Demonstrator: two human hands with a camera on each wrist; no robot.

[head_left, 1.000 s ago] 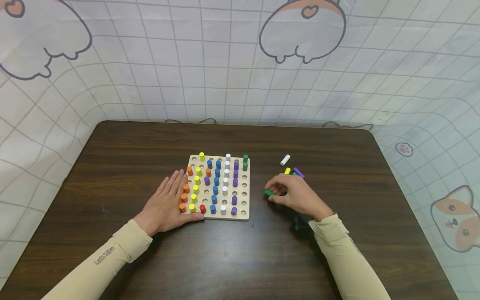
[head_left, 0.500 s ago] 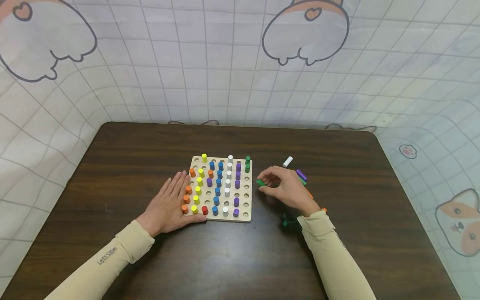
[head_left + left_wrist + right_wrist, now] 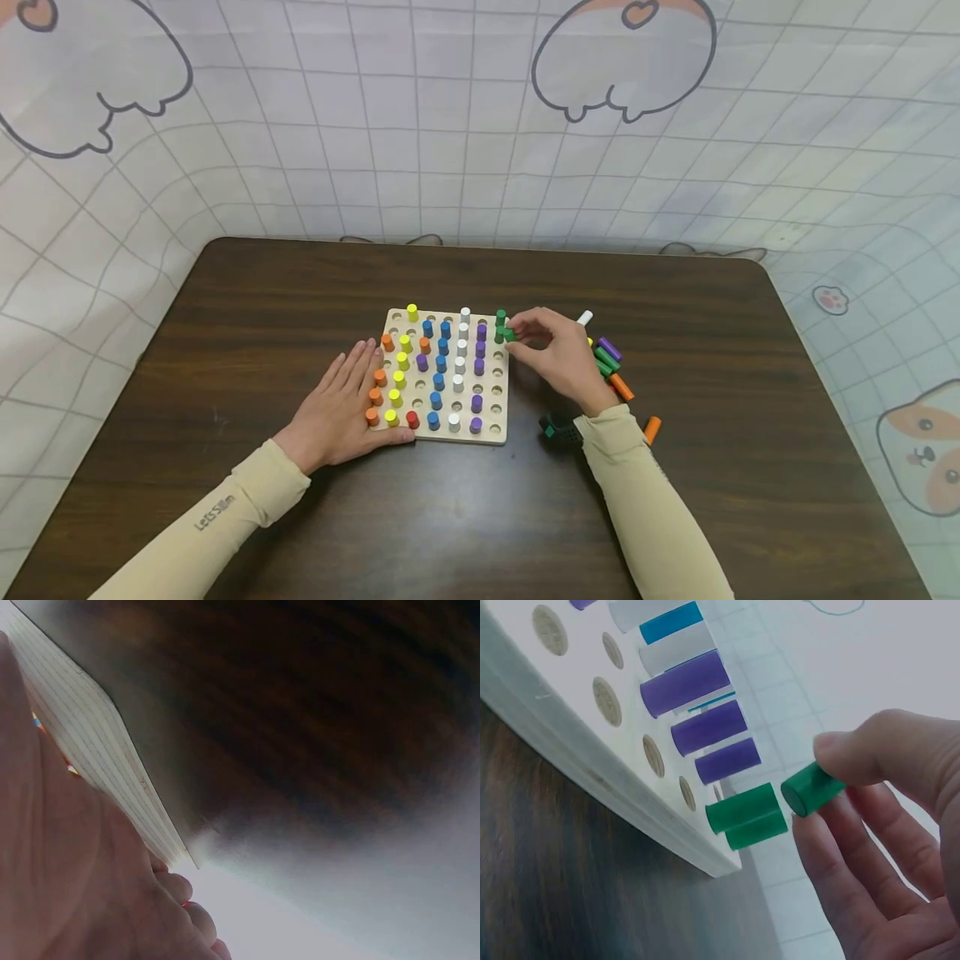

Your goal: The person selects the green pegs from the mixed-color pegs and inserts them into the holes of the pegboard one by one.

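The held green peg (image 3: 810, 791) is at the 2 o'clock edge of the board (image 3: 486, 412), in the air just beside two standing green pegs (image 3: 742, 808); whether it touches either cannot be told. It has just come across: a second ago it was off the board toward 3 o'clock, near the loose pegs. That seems to put it at the placing end of its trip, close to the green column but not yet seated. In the right wrist view its long axis runs from 8 to 2 o'clock, a flat end facing 8, roughly along the lean of the standing pegs and a little askew to them.

The right hand (image 3: 562, 354) has its grip clamped on the peg, thumb against fingers. The left hand (image 3: 337, 408) lies flat along the board's 9 o'clock edge, fingers straight, its grip apart, thumb at about 7 o'clock.

Farther out, from 2 to 4 o'clock, loose pegs rest on the surface (image 3: 450, 517): white (image 3: 585, 318), purple (image 3: 610, 348), green, and orange (image 3: 621, 386).
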